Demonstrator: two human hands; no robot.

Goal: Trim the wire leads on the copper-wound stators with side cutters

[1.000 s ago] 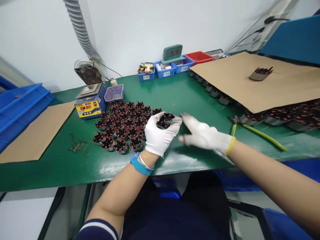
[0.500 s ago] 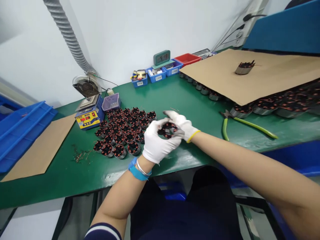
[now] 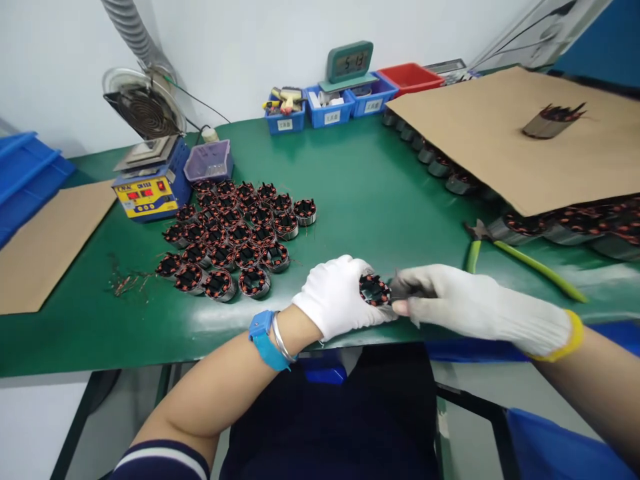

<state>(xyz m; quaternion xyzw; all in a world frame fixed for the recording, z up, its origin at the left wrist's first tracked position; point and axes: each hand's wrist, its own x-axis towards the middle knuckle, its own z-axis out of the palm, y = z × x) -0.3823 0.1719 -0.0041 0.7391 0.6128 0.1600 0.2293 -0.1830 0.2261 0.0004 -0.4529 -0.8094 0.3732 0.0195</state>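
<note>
My left hand (image 3: pixel 337 297), in a white glove with a blue band and a metal bangle at the wrist, is wrapped round a motor stator (image 3: pixel 375 289). Copper windings and black insulation show on the stator's ring, whose open face points up toward me. At its right edge, my right hand (image 3: pixel 445 300), in a white glove with a yellow cuff, has its fingers closed together. Dark fingertips hide what that hand pinches, if anything. Left of my hands, many similar stators (image 3: pixel 240 233) stand close together on the green bench.
Green-handled cutters (image 3: pixel 537 270) lie on the right of the green bench (image 3: pixel 345 180). Cardboard (image 3: pixel 470 133) covers more stators, with one stator (image 3: pixel 553 121) on top. Behind stand blue bins (image 3: pixel 333 116), a clock (image 3: pixel 350 61) and a yellow-fronted soldering unit (image 3: pixel 147 197). Wire scraps (image 3: pixel 130 283) lie left.
My hands have come down nearer the bench's front edge with the stator. My right hand has swung from behind the stator to its right side. The view has shifted closer.
</note>
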